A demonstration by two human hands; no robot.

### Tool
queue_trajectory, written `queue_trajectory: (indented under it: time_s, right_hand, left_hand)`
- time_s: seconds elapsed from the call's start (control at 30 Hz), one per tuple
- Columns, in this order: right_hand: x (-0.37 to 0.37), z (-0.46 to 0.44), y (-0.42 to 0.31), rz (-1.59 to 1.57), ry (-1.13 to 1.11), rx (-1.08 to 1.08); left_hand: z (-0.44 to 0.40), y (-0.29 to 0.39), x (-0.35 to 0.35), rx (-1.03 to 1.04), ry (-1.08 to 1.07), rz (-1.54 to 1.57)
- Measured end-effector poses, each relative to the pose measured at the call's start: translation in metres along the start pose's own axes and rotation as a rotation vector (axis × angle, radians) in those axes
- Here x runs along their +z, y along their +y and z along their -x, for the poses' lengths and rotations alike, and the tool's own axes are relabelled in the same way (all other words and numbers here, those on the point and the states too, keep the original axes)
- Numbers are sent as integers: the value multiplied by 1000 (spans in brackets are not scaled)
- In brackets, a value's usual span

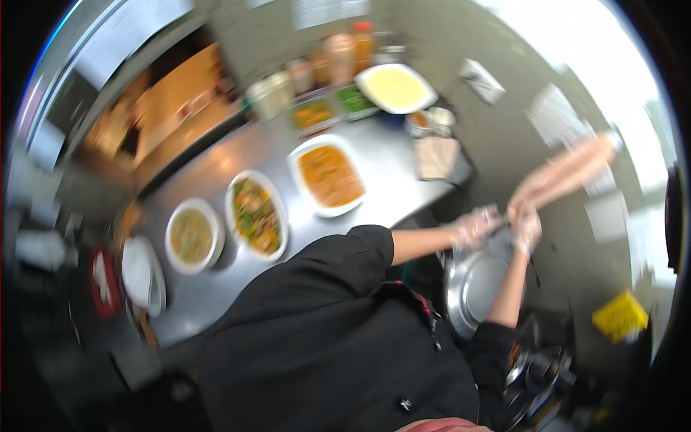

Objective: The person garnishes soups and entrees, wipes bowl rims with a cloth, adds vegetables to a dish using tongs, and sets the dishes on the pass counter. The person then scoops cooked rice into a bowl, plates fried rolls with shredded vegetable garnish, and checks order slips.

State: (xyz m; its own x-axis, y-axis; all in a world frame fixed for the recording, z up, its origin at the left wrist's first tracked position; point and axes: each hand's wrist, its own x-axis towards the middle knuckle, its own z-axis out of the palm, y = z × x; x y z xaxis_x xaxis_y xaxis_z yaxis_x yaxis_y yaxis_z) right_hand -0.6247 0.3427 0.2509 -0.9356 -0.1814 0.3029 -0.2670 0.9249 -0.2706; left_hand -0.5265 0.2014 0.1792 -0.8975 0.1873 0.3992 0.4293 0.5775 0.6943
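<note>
Clear plastic gloves cover both of my hands. My left hand point(475, 227) reaches to the right, its fingers smeared by motion near the lower end of a long pinkish-beige cloth-like bundle point(565, 173). That bundle slants up along the wall; its exact kind is blurred. At its gathered lower end, my right hand point(527, 232) has its fingers closed on it. Beneath both hands sits a round, shiny metal lid or pan point(481, 288).
On the steel counter point(237, 155) stand a soup bowl point(191, 236), a stir-fry dish point(255, 216) and an orange curry dish point(330, 175). Behind are a yellow-filled dish point(396, 89), containers and bottles. Stacked plates point(142, 273) lie left; a yellow packet point(620, 317) is right.
</note>
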Motion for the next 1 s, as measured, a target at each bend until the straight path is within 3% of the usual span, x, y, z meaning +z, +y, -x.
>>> queue_trajectory:
  time_s: [0.03, 0.07, 0.2, 0.27, 0.33, 0.37, 0.4, 0.47, 0.53, 0.57, 0.6, 0.67, 0.77, 0.87, 1.0]
  right_hand:
    - [15, 29, -3, -72, 291, -338]
    - [23, 58, -7, 37, 86, -209]
    - [55, 185, -34, -332, -129, -357]
    - [53, 246, -57, -362, -261, -244]
    - [66, 290, -57, -414, -283, -377]
    - [77, 312, -55, -502, -259, -426]
    - [70, 328, -61, -455, -451, -398]
    - [61, 356, -80, -753, -527, -608]
    - [42, 383, -101, -1018, -942, -249]
    - [36, 395, -110, -1012, -909, -302]
    - [2, 402, -132, -919, -834, -312]
    - [-8, 415, -149, -901, -480, -428]
    - [8, 416, -135, -826, -452, -287]
    - [-10, 411, -147, -837, -415, -464]
    - [-17, 427, -161, -814, -564, -776]
  left_hand:
    - [38, -3, 7, 6, 71, 65]
    - [73, -7, 15, 25, 135, 130]
    - [197, 0, 9, -119, -58, 435]
    - [251, 15, 0, -228, -25, 317]
    - [291, 43, -20, -398, 5, 290]
    - [307, 47, -13, -671, 78, 463]
    - [323, 45, -4, -735, 231, 761]
    - [335, 37, 7, -1082, 371, 963]
    - [336, 61, -9, -1159, 634, 1297]
    - [336, 57, -11, -1219, 596, 1431]
    - [335, 61, -9, -1152, 647, 1427]
    - [328, 71, -5, -1009, 746, 1424]
    - [324, 69, -1, -941, 747, 1634]
    - [336, 71, 3, -856, 701, 1595]
    - [365, 64, -14, -783, 402, 1486]
